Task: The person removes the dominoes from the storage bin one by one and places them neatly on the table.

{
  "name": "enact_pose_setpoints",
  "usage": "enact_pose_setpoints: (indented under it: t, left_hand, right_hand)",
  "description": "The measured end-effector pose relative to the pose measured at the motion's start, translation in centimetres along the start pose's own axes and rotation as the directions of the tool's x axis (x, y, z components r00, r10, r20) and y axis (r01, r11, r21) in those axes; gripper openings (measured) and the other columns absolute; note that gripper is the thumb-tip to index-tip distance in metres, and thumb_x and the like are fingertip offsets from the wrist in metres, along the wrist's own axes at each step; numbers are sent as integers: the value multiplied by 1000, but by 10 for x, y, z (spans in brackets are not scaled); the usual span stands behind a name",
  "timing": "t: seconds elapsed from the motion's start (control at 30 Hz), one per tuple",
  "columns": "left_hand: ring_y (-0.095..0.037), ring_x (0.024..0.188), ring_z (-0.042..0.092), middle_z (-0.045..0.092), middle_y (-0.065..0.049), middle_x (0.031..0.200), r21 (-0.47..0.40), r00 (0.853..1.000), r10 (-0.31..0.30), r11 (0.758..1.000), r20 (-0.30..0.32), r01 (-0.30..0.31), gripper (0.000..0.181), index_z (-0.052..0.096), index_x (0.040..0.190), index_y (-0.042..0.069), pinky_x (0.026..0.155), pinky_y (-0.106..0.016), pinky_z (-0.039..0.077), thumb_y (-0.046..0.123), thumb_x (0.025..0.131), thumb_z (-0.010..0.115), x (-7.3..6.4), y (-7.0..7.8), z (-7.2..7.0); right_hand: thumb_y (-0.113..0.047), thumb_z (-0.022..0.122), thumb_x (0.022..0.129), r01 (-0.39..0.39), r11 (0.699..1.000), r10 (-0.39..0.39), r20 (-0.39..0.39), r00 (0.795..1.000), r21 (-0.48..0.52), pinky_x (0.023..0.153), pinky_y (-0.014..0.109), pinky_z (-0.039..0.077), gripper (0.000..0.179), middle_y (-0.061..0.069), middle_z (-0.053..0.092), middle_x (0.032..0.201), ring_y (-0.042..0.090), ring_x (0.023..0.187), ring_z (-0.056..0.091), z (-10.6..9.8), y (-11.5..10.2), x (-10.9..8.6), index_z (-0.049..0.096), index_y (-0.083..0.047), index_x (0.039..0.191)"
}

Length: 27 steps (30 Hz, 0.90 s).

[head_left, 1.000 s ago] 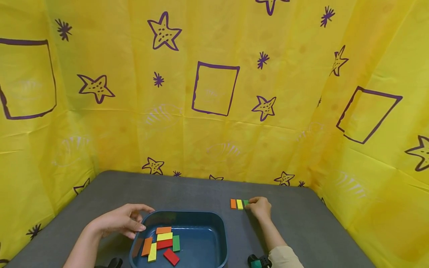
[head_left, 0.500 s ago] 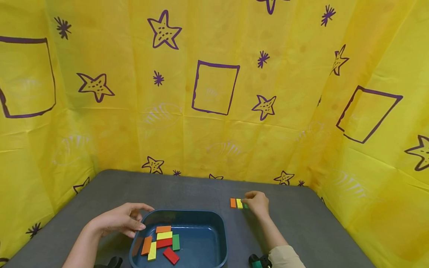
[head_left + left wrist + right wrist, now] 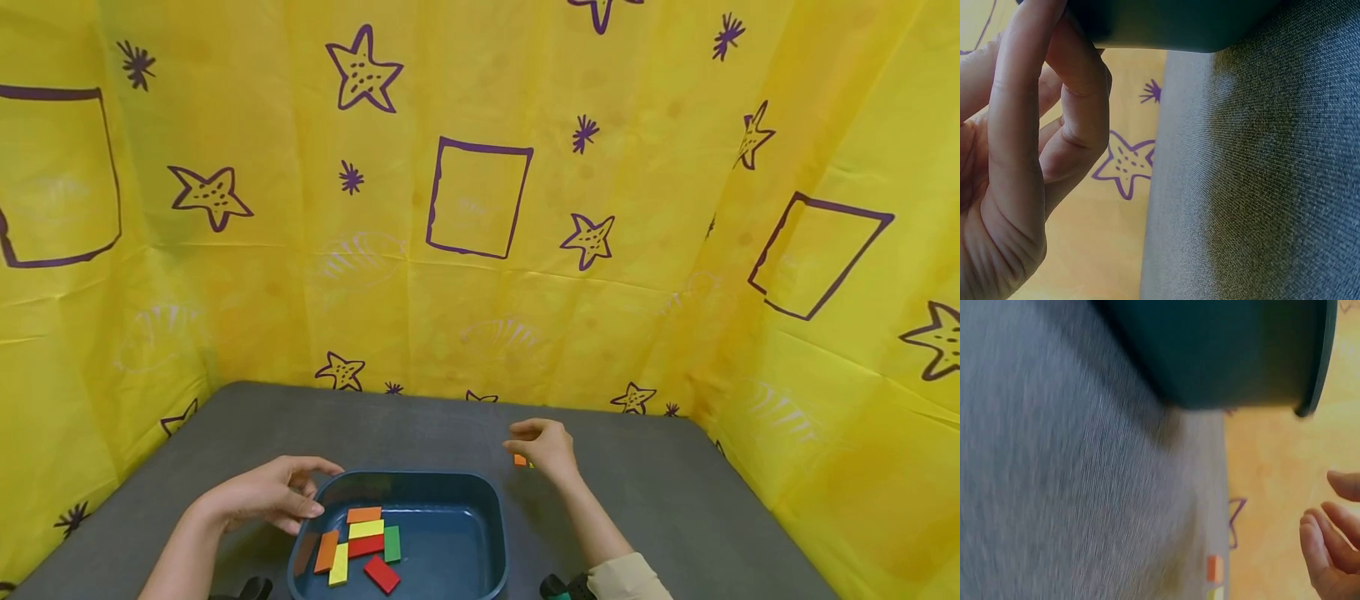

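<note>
My left hand [image 3: 273, 496] holds the left wall of a dark blue tub [image 3: 487, 500] near its far corner, with the thumb at the rim. Several flat blocks lie at the tub's left side, among them a green block [image 3: 392, 543], a loose red block [image 3: 382, 575] and an orange block [image 3: 364, 515]. Above the table, beyond the tub's right far corner, my right hand [image 3: 547, 450] hangs with thumb and fingers apart and holds nothing. Under it show an orange block [image 3: 1214, 569] and part of a yellow block [image 3: 1215, 593]; the green one beside them is hidden in the head view.
The dark grey cloth-covered table [image 3: 420, 425] runs back to a yellow curtain [image 3: 480, 333] with purple stars, which also encloses both sides. Black wrist gear [image 3: 566, 587] shows below the right wrist.
My right hand has let go of the green block at the row's right end, lifted, and moved left over the row. The left hand and tub stay in place.
</note>
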<state>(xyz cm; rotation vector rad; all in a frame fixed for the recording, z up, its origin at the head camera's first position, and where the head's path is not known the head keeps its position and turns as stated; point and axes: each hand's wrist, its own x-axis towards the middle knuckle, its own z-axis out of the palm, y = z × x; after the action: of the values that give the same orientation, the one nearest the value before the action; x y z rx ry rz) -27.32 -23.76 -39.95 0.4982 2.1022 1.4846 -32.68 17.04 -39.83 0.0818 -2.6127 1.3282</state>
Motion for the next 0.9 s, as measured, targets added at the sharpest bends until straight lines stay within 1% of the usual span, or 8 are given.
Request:
enact_pose_setpoints:
  t: [0.1,0.17,0.27,0.3,0.4,0.57,0.77,0.9]
  left_hand:
    - [-9,69,58,55,-3,84,6,1000,-1,1000,-3,1,67,36,145,-11,62,-23,57,15,92,68,0,0,0]
    - [-9,69,57,55,-3,84,8,1000,-2,1000,-3,2,67,36,145,-11,62,-23,57,15,92,68,0,0,0]
    - [-9,68,57,55,-3,84,10,1000,-3,1000,-1,3,67,35,145,-11,62,-23,57,15,92,68,0,1,-1]
    - [-9,68,57,55,-3,84,10,1000,-3,1000,-1,3,68,35,145,-11,62,-23,57,15,92,68,0,1,-1]
    - [-10,70,57,55,-4,85,9,1000,-5,1000,-4,5,67,35,146,-11,63,-23,57,15,93,67,1,1,-1]
    - [-11,70,57,56,-4,85,10,1000,-11,1000,-11,11,67,36,145,-10,62,-24,57,15,92,68,1,-1,-1]
    - [-12,71,57,56,-5,86,15,1000,-11,1000,-17,11,66,37,145,-10,62,-24,57,14,92,68,2,-2,-1]
    - [-12,71,58,56,-4,85,13,1000,-13,1000,-15,13,66,37,145,-10,63,-24,57,14,92,68,1,-2,0]
  right_hand:
    - [-20,84,77,26,998,-29,56,998,49,67,30,58,29,11,78,98,22,80,72,4,-10,-4,78,-7,101]
    - [-20,84,78,51,996,-58,91,994,75,69,29,59,29,12,77,99,21,82,73,7,-16,-7,77,-7,103]
    - [-20,83,78,101,989,-115,133,984,104,74,30,59,31,12,77,102,21,89,73,11,-25,-11,76,-6,105]
    - [-20,83,79,115,987,-131,148,980,116,77,29,59,31,12,77,103,21,92,73,13,-27,-13,76,-6,106]
    - [-19,82,80,143,976,-175,202,964,164,78,30,60,32,14,76,106,23,95,73,18,-33,-17,75,-6,108]
    - [-18,81,81,158,957,-229,301,926,243,79,28,60,34,17,75,110,22,96,73,30,-42,-25,74,-5,111]
    - [-14,80,81,120,937,-257,415,873,329,82,31,61,34,16,74,111,20,96,72,45,-48,-31,73,-5,113]
    - [-12,80,81,84,936,-254,490,834,343,81,31,61,32,16,74,111,18,95,74,58,-49,-35,74,-8,113]
